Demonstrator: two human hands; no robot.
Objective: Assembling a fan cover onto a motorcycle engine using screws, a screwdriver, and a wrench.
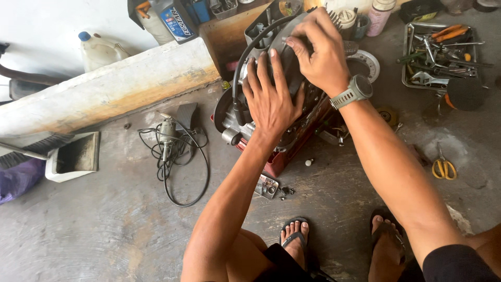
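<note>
On the concrete floor (120, 230), between the person's feet and the low wall ledge (115, 86), sits a small engine (276, 122) on a red stand (284, 154). Both hands are on its dark top cover (287, 62).

Left hand (271, 102): fingers spread, palm flat, pressing down on the cover's near side. Right hand (318, 49): fingers curled over the far edge, gripping the cover rim; a grey watch (356, 90) is on that wrist.

Step in hand, as I read it: seating or lifting that cover. To do it well:
- keep pressure even on both sides so it doesn't cock on its dowels
- keep the black hose (240, 78) clear of the edge, it runs right beside the left fingers
- mind the loose small parts (284, 190) on the floor by the stand

Counts:
- hands on cover: 2
- feet in sandals: 2
- power tool with coiled cord (168, 137): 1
- dustpan (73, 156): 1
- yellow-handled scissors (443, 168): 1
- metal tray of hand tools (441, 52): 1; the tools in it are too jumbled to count
- white jug (99, 49) behind the ledge: 1
- small white ball-like bit (309, 162) by the stand: 1, probably a plug or cap, too small to tell
</note>
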